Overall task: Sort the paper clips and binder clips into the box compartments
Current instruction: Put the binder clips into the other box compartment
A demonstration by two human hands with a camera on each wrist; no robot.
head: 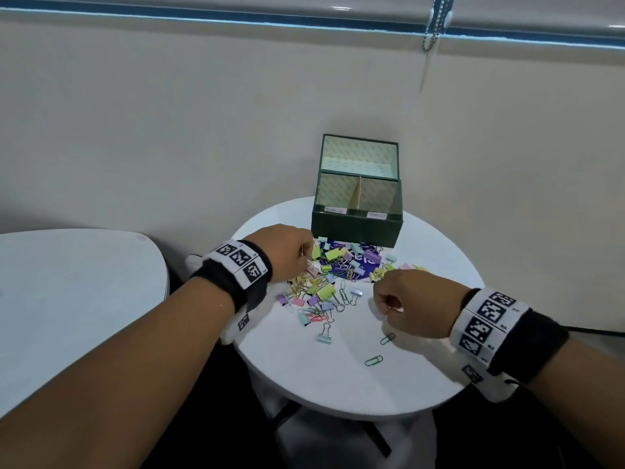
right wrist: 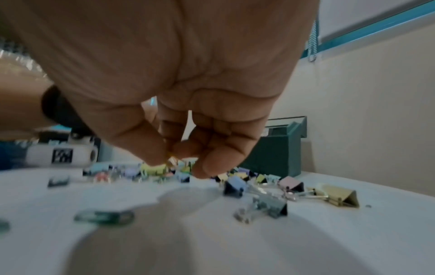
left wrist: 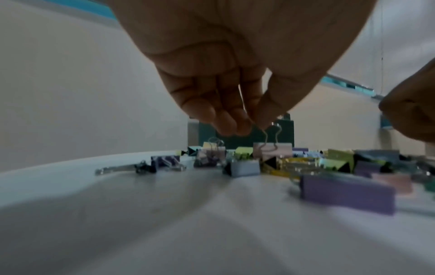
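stray paper clips: two green paper clips (head: 373, 360) lie alone on the round table (head: 338, 384), on the near side of the pile, furthest from the box. Not sorted.
teal binder clip: one teal binder clip (head: 325, 334) sits apart, just on the near side of the pile.
right hand: right hand (head: 411, 303) is at the near-right edge of the pile, well short of the box. Fingers curled, thumb and fingertips (right wrist: 204, 167) pinched together; something small and yellowish seems to sit in the pinch, too blurred to name. Can't tell if it holds a clip.
pile: mixed pile (head: 333, 282) of pastel binder clips and paper clips lies just in front of the box, partly on a purple sheet (head: 341, 267). Looks like the bulk of the stock.
left hand: left hand (head: 287, 253) is at the left edge of the pile, near the box front. The wrist view shows thumb and fingers (left wrist: 223, 119) pinching the wire handle of a pink binder clip (left wrist: 271, 151) that touches or barely clears the pile.
box: green box (head: 356, 228) at the far edge of the table, lid up, two labelled compartments split by a divider. The visible inner walls show no clips; the floors are hidden behind the front wall.
progress: my read is early stage, first picks in hand, nearly everything left.
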